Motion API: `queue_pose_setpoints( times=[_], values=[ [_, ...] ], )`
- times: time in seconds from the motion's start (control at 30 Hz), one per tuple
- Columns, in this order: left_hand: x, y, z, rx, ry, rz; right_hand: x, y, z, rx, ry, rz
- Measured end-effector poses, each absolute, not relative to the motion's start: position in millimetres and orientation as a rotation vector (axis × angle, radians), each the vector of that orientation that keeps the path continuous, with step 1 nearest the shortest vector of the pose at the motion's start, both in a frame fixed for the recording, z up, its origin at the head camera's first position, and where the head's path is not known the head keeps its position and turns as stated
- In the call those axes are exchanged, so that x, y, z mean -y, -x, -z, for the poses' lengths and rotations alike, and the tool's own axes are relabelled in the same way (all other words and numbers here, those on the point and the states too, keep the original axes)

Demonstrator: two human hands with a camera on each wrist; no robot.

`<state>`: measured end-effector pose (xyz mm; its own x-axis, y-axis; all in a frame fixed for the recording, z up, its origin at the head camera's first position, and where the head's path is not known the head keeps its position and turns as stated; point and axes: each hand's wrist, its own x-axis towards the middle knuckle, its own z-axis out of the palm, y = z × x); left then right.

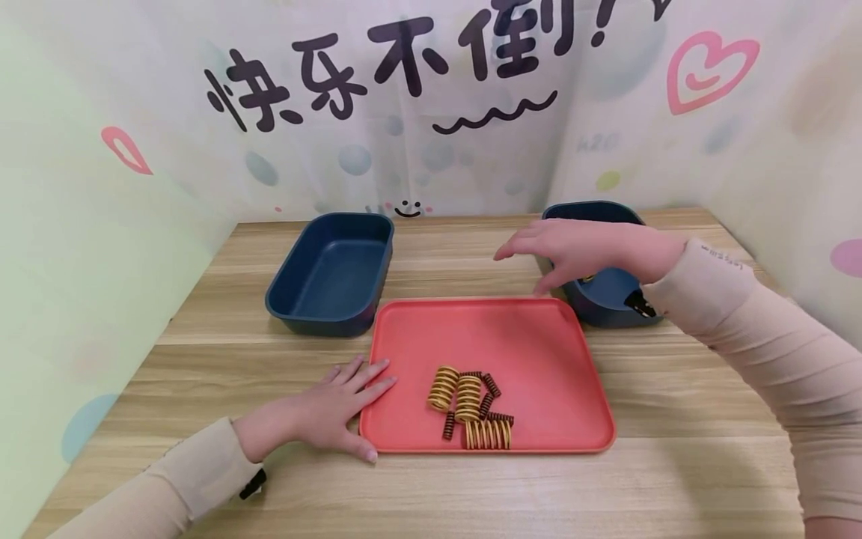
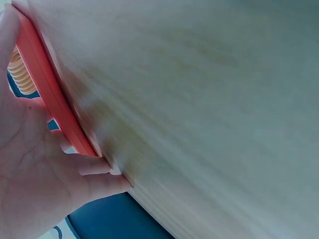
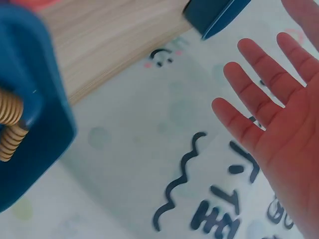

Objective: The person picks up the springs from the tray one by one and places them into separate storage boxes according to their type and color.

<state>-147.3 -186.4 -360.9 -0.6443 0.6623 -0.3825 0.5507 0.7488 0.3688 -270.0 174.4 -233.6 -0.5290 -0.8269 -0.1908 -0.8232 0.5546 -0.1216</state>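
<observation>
While left hand (image 1: 330, 412) on tray (image 1: 431, 329), right hand (image 1: 569, 245) perhaps over bin (image 1: 609, 316).

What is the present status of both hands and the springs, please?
Left hand touching red tray. Right hand empty, raised near right blue bin. Three gold springs, several dark springs on tray. No obstruction seen.

Site: I log a screened-off tabletop work corner; the wider building I cannot tell. Evidence, head view: wood-grain table (image 1: 458, 490); creased cloth (image 1: 471, 168) with Chinese lettering, a heart and dots behind its far edge, pale printed surfaces along both sides. On it, red tray (image 1: 539, 359) with coil springs (image 1: 469, 397), blue bins (image 1: 343, 273) towards both far corners.
</observation>
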Motion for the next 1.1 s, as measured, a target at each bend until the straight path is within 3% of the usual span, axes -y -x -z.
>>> queue_pose_setpoints(
  times=[0.47,1.1],
  values=[
    [186.3,147.9,361.7,-2.451,-0.94,-0.295,-154.8,239.4,251.5,-2.44,1.656,-0.031],
    [186.7,147.7,362.4,-2.457,-0.957,-0.29,-135.4,207.5,282.3,-2.191,1.802,0.033]
  ],
)
